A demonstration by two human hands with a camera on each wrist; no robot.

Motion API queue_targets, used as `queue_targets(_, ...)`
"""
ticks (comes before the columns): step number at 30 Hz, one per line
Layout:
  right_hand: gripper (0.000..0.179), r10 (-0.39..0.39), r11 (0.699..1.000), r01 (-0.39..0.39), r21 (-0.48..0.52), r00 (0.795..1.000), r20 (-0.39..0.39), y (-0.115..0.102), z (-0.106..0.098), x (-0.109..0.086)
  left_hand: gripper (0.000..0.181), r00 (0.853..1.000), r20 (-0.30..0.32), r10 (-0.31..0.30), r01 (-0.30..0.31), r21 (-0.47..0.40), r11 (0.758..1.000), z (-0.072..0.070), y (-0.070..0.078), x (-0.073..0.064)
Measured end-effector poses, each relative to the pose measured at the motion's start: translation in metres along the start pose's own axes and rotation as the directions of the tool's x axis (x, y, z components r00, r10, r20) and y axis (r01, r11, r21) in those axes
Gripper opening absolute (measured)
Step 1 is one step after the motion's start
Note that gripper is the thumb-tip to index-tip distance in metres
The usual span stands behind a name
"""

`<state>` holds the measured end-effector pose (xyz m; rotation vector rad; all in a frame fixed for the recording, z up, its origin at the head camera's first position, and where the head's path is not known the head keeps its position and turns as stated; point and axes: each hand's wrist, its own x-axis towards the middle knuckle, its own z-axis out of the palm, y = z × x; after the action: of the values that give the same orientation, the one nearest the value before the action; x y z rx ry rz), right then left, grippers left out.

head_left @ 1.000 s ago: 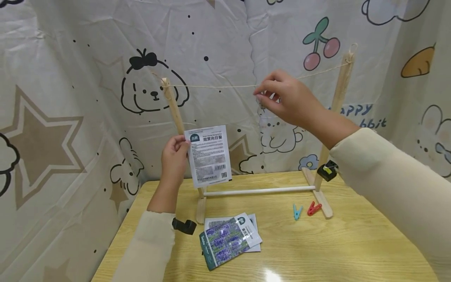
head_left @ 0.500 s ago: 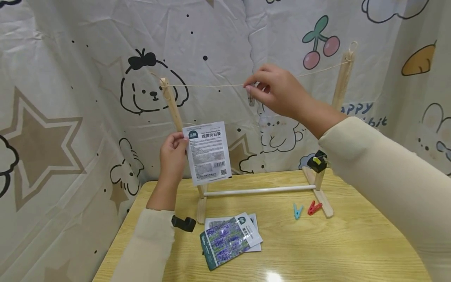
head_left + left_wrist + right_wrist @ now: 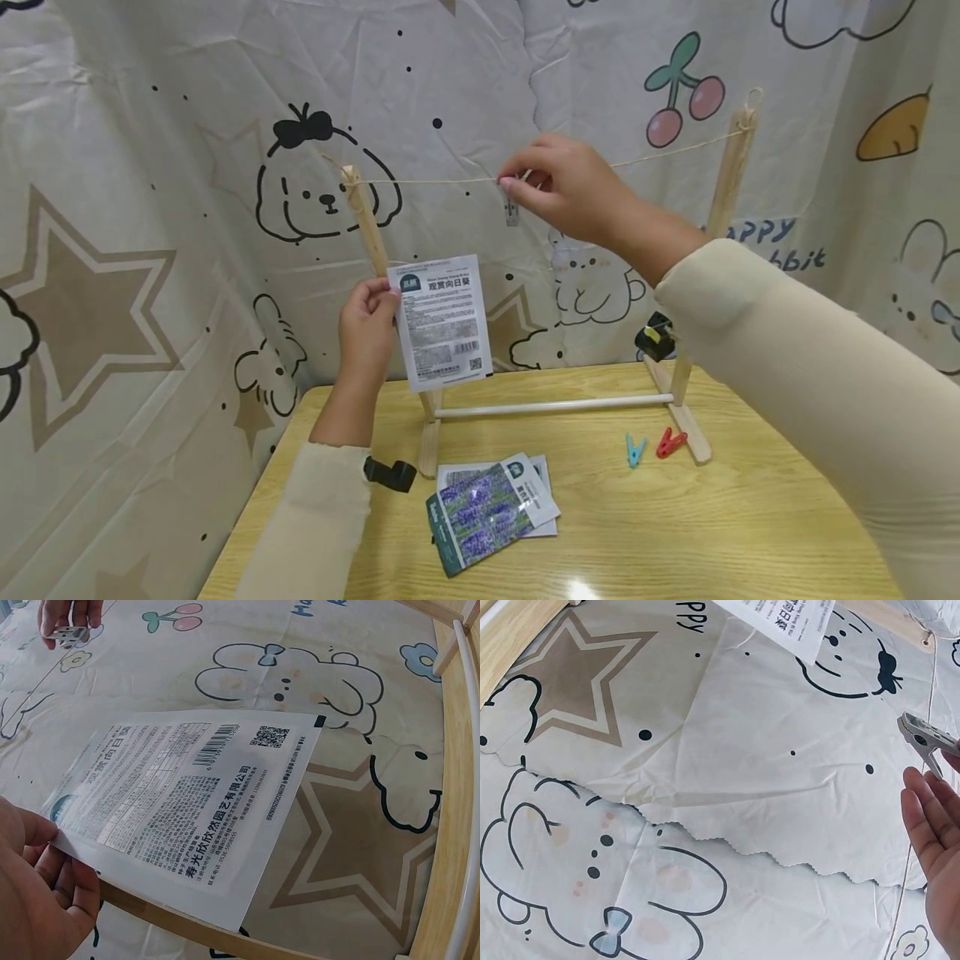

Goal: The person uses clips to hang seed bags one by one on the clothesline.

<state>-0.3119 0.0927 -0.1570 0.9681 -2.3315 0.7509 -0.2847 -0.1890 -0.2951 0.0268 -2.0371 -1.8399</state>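
Observation:
My left hand pinches a white packet by its left edge, upright, its printed back toward me; its barcode and small text show in the left wrist view. Between thumb and fingers my right hand holds a pale grey clothespin up at the string. The clip's jaw end points down below the fingertips. That string runs from the left wooden post to the right wooden post, and the packet hangs lower than it, overlapping the left post in the head view.
On the yellow wood-grain table lies a packet with purple flowers, on top of another white packet. A blue clothespin and a red clothespin lie by the right foot. A white rod joins the posts low down.
My right hand has moved left along the string with the grey clothespin, which now shows below the fingers. The packet in my left hand has risen slightly.

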Motion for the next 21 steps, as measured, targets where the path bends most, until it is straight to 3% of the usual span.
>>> queue_targets(10, 0.026, 0.008, 0.999, -0.007, 0.037, 1.000, -0.010, -0.010, 0.003, 0.010, 0.024, 1.000, 0.009, 0.001, -0.001, 0.008, 1.000, -0.002, 0.002, 0.000)
queue_targets(21, 0.027, 0.017, 0.996, -0.010, 0.083, 0.996, -0.087, -0.021, 0.010, 0.018, 0.023, 1.000, -0.014, 0.011, -0.011, 0.004, 1.000, -0.001, 0.006, 0.003)
